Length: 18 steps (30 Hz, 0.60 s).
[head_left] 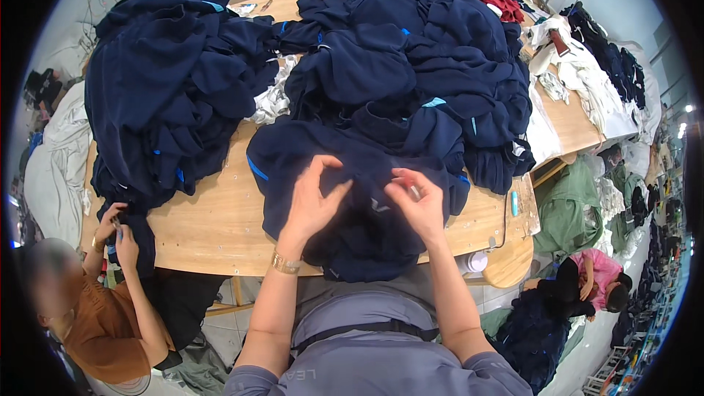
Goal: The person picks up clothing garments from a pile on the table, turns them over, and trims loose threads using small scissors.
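Observation:
A dark navy garment [337, 150] with a bright blue strip lies bunched at the table's near edge, in front of my body. Above its left part is my left hand [308, 202], open, thumb and index finger apart with nothing between them. My right hand [419, 204] hovers over the right part, its fingers curled in. Something small and pale shows among those fingers, too blurred to name. Between the two hands a small white mark [379, 206] shows on the dark cloth; whether it is print or thread, I cannot tell.
Large heaps of navy garments [176, 66] cover the wooden table [198, 227]. White cloth [579, 81] lies at right, near a blue marker-like item [514, 203]. A co-worker [110, 315] handles cloth at left; other people are at the far side and lower right.

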Tool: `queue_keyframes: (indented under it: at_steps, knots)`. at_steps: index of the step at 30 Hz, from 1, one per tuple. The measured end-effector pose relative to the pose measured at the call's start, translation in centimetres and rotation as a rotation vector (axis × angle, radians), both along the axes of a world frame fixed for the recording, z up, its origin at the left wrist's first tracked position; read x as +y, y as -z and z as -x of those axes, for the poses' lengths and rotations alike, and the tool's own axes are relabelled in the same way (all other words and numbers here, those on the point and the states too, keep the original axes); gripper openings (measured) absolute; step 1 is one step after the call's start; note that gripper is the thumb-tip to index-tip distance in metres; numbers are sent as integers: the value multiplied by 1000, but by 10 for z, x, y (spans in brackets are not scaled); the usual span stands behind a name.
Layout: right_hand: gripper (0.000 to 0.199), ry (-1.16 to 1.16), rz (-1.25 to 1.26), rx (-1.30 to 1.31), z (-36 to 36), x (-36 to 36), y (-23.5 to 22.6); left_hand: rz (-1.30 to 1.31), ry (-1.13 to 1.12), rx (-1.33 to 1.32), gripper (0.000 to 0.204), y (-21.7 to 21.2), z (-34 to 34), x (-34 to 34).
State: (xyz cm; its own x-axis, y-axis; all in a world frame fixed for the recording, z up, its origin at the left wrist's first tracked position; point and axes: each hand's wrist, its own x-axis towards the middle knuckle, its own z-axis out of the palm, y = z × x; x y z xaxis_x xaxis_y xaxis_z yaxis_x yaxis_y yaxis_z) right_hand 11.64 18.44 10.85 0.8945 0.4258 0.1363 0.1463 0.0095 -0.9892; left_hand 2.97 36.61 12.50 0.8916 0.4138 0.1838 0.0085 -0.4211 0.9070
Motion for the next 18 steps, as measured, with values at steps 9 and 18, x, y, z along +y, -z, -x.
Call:
queue_keyframes:
  at_steps: [9, 18]
  knots:
    - [42, 314, 265, -55, 29, -27, 27, -521, 29, 146, 50, -12, 25, 9]
    - [14, 209, 437, -89, 35, -44, 41, -807, 172, 42, 29, 5, 5, -5]
